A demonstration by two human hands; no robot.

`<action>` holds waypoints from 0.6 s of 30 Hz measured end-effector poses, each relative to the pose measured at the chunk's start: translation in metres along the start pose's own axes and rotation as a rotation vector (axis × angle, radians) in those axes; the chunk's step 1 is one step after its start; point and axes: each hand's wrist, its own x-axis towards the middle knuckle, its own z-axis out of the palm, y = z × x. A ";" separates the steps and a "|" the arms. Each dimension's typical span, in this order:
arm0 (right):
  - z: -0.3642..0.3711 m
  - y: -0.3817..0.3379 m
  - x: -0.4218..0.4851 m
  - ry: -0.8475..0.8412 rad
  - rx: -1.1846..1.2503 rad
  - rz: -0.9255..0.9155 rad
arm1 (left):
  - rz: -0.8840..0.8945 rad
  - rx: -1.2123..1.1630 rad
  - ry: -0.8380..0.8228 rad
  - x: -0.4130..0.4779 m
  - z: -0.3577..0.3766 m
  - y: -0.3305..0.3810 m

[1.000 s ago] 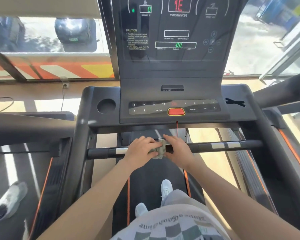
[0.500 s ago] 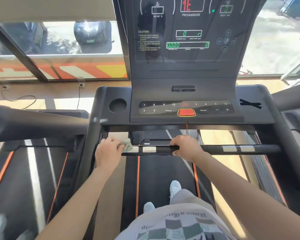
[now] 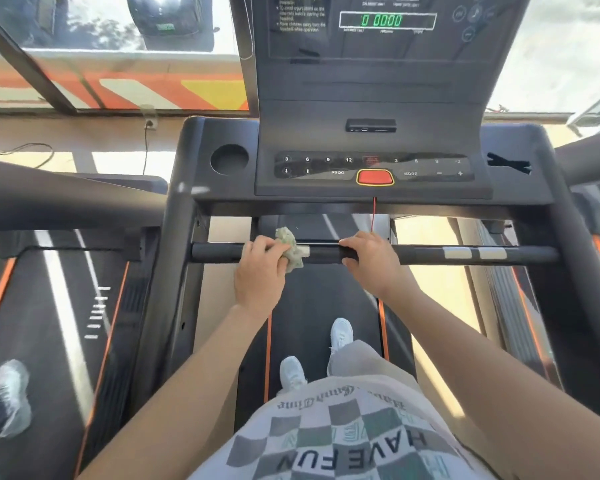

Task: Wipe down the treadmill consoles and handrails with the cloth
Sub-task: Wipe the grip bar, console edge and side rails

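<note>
Greenish cloth point(image 3: 290, 250) under left hand point(image 3: 261, 268) on handrail point(image 3: 430, 254).

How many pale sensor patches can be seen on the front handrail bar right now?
3. Two sit side by side on the right part of the bar; one peeks out at the cloth in the left hand. More may be hidden under that hand.

Left hand point(image 3: 261, 271) closed around cloth point(image 3: 290, 250), pressed on black handrail point(image 3: 430, 254) left of centre. Right hand point(image 3: 369, 259) gripping same handrail, near the cloth. Console point(image 3: 374, 140) beyond, red button point(image 3: 374, 177) centred. White shoes point(image 3: 340, 336) on belt point(image 3: 309, 306).
</note>
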 end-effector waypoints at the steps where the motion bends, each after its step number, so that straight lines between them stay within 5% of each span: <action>1: 0.003 0.001 -0.002 0.025 0.009 -0.006 | -0.065 -0.057 0.042 -0.006 0.000 -0.003; 6: 0.020 0.004 -0.010 0.174 0.041 -0.047 | -0.785 -0.514 0.221 -0.044 0.003 -0.024; 10: 0.027 0.008 -0.011 0.228 0.056 -0.056 | -1.377 -1.183 0.370 -0.044 -0.001 -0.033; 13: 0.029 0.010 -0.010 0.224 0.055 -0.060 | -1.303 -1.537 0.330 -0.031 -0.006 -0.031; 18: 0.021 0.014 -0.010 0.187 0.008 -0.120 | -1.234 -1.648 0.266 -0.016 0.008 -0.003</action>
